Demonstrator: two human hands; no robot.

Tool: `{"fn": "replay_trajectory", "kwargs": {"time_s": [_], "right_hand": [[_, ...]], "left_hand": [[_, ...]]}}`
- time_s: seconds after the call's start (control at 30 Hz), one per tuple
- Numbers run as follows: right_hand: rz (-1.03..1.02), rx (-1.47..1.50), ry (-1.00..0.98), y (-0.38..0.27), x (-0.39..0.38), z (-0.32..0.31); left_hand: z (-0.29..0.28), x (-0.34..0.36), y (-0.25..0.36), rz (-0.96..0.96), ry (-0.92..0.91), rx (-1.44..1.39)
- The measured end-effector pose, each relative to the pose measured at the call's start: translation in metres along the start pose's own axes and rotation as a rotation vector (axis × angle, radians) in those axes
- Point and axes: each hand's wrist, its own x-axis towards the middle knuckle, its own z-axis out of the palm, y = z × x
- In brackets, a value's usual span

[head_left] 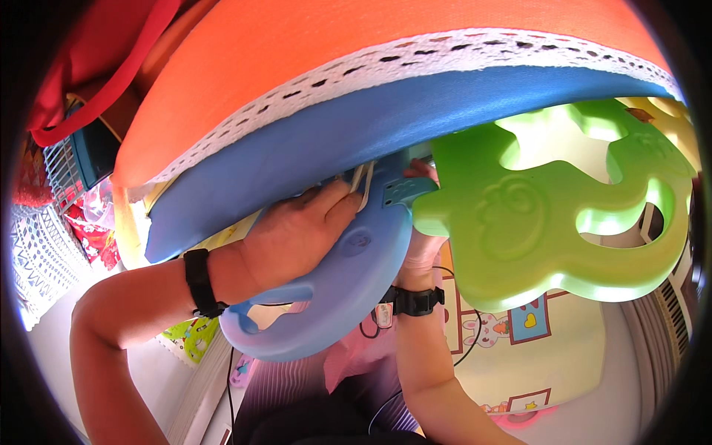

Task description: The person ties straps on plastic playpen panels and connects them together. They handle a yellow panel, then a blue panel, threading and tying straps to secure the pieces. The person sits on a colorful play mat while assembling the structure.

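At the lower edge is a purple striped garment (285,386), with both forearms rising on either side of it, a black strap at each wrist. Ahead of it hangs the task's main piece, a blue plastic panel (348,274), tilted between the arms. The left hand (297,233) lies over its front, fingers together beside a looped white cord (368,185); whether they pinch it I cannot tell. The right hand (424,252) reaches up behind the panel near its joint with a green plastic panel (512,230); mostly hidden, so its grip cannot be told.

The step in hand appears to be working the cord near that joint. The next move likely calls for bracing the panel from behind while the left fingertips manage the cord, clear of the blue cloth (319,156) above. Farther off, a patterned mat (571,363) lies below.
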Motion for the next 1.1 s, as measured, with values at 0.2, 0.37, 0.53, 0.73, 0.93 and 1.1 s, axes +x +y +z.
{"fn": "replay_trajectory", "kwargs": {"time_s": [0.2, 0.37, 0.53, 0.73, 0.93, 1.1], "right_hand": [[0.199, 0.262, -0.118, -0.002, 0.015, -0.019], [0.260, 0.352, -0.133, -0.001, 0.021, -0.013], [0.234, 0.360, -0.099, 0.003, 0.029, -0.016], [0.198, 0.355, -0.026, 0.007, 0.033, -0.033], [0.212, 0.407, 0.002, 0.006, 0.021, -0.053], [0.249, 0.418, -0.013, 0.014, 0.021, -0.051]], "left_hand": [[0.016, 0.026, -0.002, -0.099, 0.059, -0.356], [0.014, 0.056, 0.013, -0.084, 0.098, -0.531], [0.020, 0.067, 0.006, 0.006, 0.001, -0.455], [0.010, 0.065, 0.008, -0.160, -0.202, -0.491], [-0.006, 0.046, 0.011, -0.217, -0.152, -0.099], [0.009, 0.033, 0.009, -0.351, -0.168, -0.157]]}}
